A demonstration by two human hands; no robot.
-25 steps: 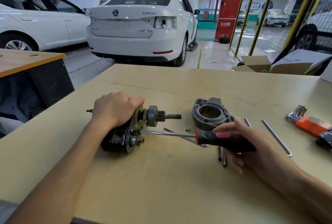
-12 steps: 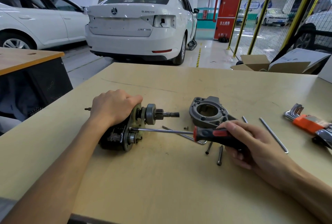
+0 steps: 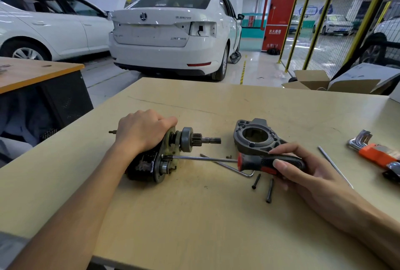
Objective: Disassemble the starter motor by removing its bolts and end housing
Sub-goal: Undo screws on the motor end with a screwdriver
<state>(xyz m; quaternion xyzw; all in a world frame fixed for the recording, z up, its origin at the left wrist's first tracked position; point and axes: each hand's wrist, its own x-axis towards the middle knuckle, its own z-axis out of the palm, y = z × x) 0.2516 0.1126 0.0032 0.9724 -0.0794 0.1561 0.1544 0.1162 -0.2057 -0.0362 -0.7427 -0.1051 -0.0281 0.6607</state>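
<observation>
The starter motor (image 3: 151,166) lies on its side on the beige table (image 3: 194,226), pinion shaft (image 3: 203,140) pointing right. My left hand (image 3: 142,131) grips the motor body from above. My right hand (image 3: 298,168) holds the black-and-red handle of a screwdriver (image 3: 268,162); its tip meets the motor's end plate near the lower bearing. The grey end housing (image 3: 255,137) sits detached just behind the screwdriver handle. Two dark bolts (image 3: 263,187) lie loose in front of my right hand.
A bent hex key (image 3: 227,164) lies under the screwdriver shaft. A long thin rod (image 3: 333,166) lies right of my hand, and an orange hex key set (image 3: 376,155) at the table's right edge. Cardboard boxes (image 3: 329,81) sit beyond the far edge.
The view has shifted slightly. The screwdriver stays on the end plate while my right hand's fingers have shifted around its handle. My left hand keeps its hold.
</observation>
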